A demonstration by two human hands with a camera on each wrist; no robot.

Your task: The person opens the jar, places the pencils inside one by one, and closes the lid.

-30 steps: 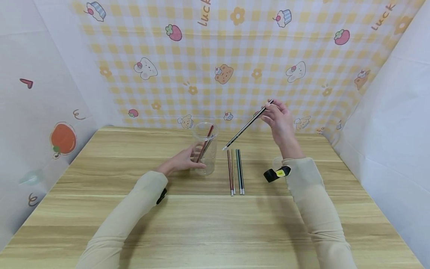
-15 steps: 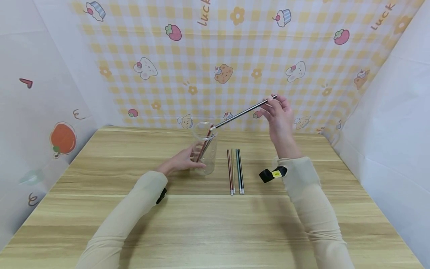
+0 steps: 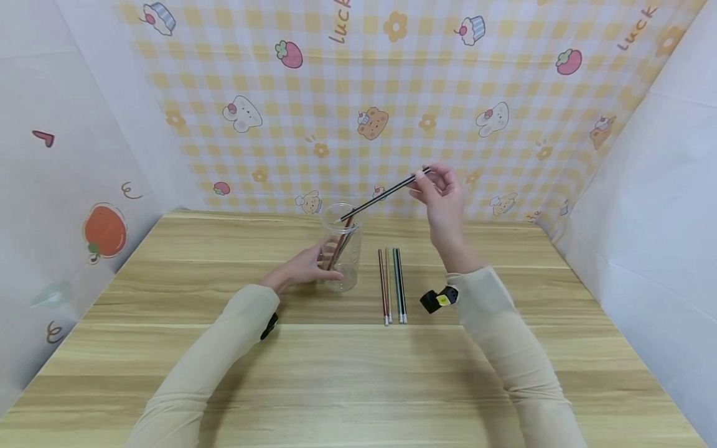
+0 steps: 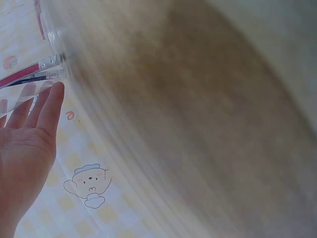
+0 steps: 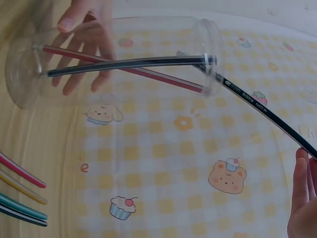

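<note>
A clear plastic cup (image 3: 350,274) stands upright on the table, and my left hand (image 3: 301,266) holds it low on its left side, thumb in front and fingers behind. Inside the cup lean a red pencil (image 5: 163,81) and a dark pencil (image 5: 124,63), crossing each other in the right wrist view. My right hand (image 3: 444,202) pinches a black striped pencil (image 3: 386,193) near its upper end. That pencil slants down to the left, and its lower end is inside the cup's mouth. In the left wrist view, the cup shows only partly, at the upper left.
Right of the cup, a red pencil (image 3: 383,286), a yellow pencil (image 3: 389,286), a teal pencil (image 3: 398,283) and a black pencil (image 3: 401,286) lie side by side on the wooden table (image 3: 358,379). A checked cloth (image 3: 313,81) hangs behind.
My right hand has moved left, bringing the black pencil's lower end from the air right of the cup into its mouth. The left hand and cup have stayed in place.
</note>
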